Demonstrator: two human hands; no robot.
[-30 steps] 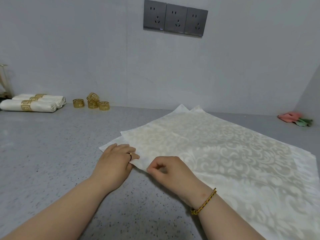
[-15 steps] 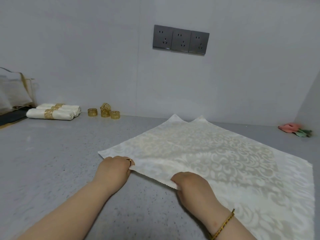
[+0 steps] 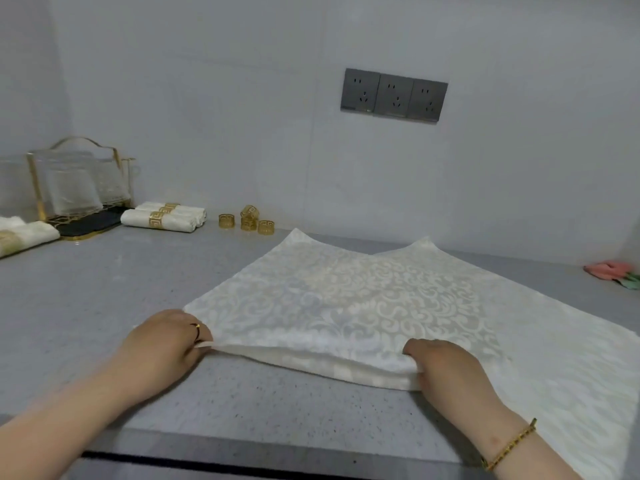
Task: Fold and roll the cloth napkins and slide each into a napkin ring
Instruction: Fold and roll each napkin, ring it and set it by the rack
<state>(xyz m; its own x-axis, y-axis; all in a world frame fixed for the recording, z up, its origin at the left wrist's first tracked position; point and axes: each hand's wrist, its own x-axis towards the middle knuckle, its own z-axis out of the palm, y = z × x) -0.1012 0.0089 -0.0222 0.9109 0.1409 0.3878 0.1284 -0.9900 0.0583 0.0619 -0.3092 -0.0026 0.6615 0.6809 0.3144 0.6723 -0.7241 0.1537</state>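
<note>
— Hands? Left hand [image 3: 169,337] and right hand [image 3: 440,365] each pinch the near folded edge of the white napkin [image 3: 346,299] on the grey surface [image 3: 104,289].
— Rings?
— Gold napkin rings [image 3: 248,222] stand beyond the napkin's far left corner, beside rolled napkins [image 3: 162,220].

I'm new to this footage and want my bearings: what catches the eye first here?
The big white patterned napkin spread across the grey counter dominates the middle, with the left hand and right hand pinching its lifted near edge. Behind, by the wall at left, gold napkin rings sit loose beside rolled napkins already ringed.
</note>
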